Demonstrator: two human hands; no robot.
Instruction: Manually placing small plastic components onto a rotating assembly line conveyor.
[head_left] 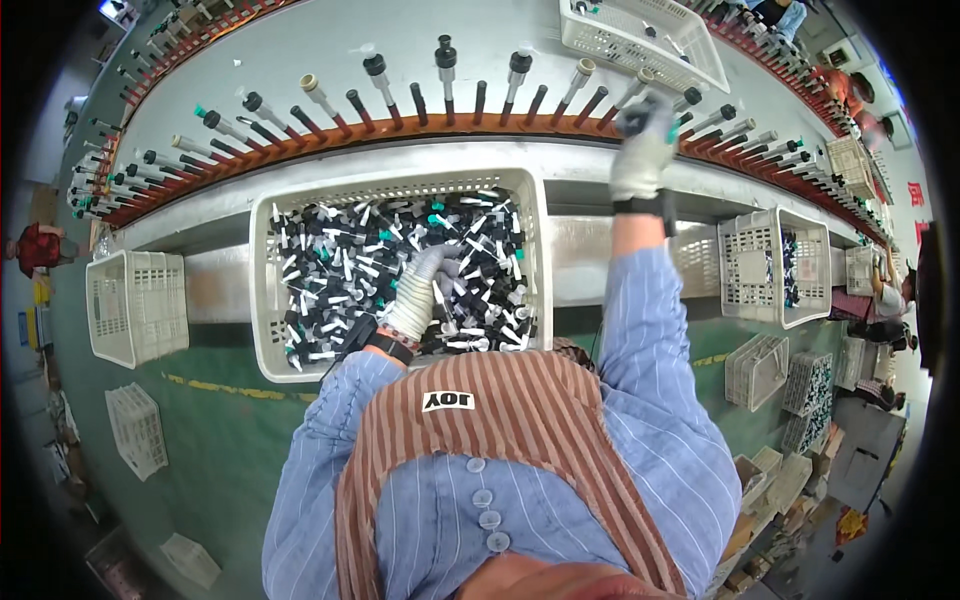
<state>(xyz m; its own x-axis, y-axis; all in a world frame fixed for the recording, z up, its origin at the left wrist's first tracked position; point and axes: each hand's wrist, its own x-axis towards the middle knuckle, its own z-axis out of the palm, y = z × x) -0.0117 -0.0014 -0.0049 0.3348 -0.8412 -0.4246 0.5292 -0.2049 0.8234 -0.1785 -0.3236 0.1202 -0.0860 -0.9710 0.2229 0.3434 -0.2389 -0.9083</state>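
My left hand (418, 295), in a whitish glove, reaches into a white plastic basket (400, 184) heaped with small black, white and green plastic parts (340, 270). Its fingers curl down among the parts, and their tips are partly hidden. Farther off to the right, my right hand (643, 155), gloved too, is at a curved row of upright pegs. Motion smears its fingers. A dark patch shows at the fingertips, but I cannot tell whether it is a held part. Several pegs near it carry clear parts with black or cream tops (519, 68).
The pegs stand along a brown curved rail (455, 124) on a grey machine table (300, 45). Another white basket (640, 50) lies on the table at the far right. More baskets stand at left (130, 310) and right (775, 265). Other people work at far right.
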